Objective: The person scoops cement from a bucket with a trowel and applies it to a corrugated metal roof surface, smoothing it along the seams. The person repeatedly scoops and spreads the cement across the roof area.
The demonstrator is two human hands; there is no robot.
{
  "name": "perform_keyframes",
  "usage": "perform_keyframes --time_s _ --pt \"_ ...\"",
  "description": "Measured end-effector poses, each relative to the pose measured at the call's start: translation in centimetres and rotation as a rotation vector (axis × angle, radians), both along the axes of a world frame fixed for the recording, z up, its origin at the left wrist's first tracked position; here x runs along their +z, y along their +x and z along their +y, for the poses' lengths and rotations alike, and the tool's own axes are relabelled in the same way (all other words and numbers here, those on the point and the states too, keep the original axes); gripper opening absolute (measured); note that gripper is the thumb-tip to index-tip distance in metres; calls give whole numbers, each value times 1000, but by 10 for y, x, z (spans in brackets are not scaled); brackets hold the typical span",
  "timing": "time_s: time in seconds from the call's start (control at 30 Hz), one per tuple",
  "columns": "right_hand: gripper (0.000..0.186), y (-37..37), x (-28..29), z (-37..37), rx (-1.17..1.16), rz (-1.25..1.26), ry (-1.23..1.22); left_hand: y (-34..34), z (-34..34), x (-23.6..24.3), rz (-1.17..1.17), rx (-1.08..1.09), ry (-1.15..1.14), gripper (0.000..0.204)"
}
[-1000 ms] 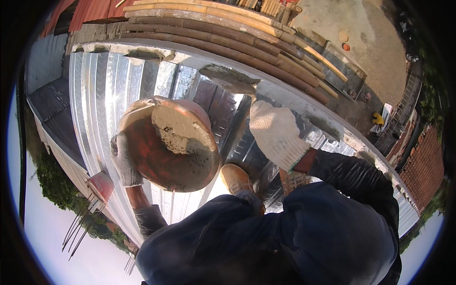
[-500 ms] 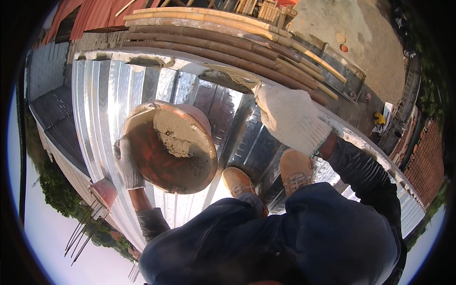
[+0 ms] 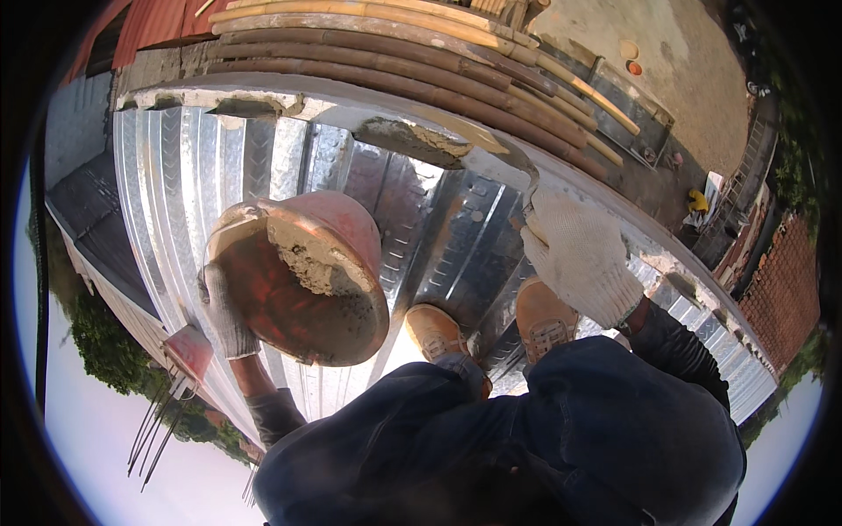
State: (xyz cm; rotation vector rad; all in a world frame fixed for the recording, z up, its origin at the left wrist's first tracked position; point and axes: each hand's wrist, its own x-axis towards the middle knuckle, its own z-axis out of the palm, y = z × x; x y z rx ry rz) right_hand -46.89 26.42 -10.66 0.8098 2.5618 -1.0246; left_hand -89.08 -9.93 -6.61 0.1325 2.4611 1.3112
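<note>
My left hand [image 3: 226, 317], in a pale knit glove, is closed round the left rim of a reddish bucket [image 3: 338, 223]. The bucket is tilted, its mouth toward me, and grey wet mortar [image 3: 303, 259] clings to its inner side. My right hand [image 3: 583, 259], gloved too, is closed on a trowel [image 3: 530, 193]. Its thin metal neck shows at the fingertips, while the handle is hidden in the fist. The trowel's blade lies along the concrete edge [image 3: 333, 110] and is hard to tell from it. A patch of mortar [image 3: 412, 140] sits on that edge, left of the trowel.
Ribbed shiny metal sheeting [image 3: 189, 175] lies under my tan shoes [image 3: 436, 331]. Beyond the edge run long bamboo poles [image 3: 395, 66]. Lower ground [image 3: 675, 88] lies at the far right, with a person in yellow [image 3: 697, 202]. Bare rebar rods [image 3: 151, 438] stick out at the lower left.
My right hand has moved right and nearer to me along the edge with the trowel. The bucket has tipped more on its side and shifted slightly left, still in my left hand.
</note>
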Motion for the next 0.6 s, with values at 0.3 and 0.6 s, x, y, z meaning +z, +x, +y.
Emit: perform_keyframes --time_s 0.3,0.6 --pt "26 -28 -5 -35 76 -103 91 -1 5 -1 -21 10 2 36" --pt "40 51 -51 -31 253 262 209 -9 -1 -5 -15 -40 28 38"
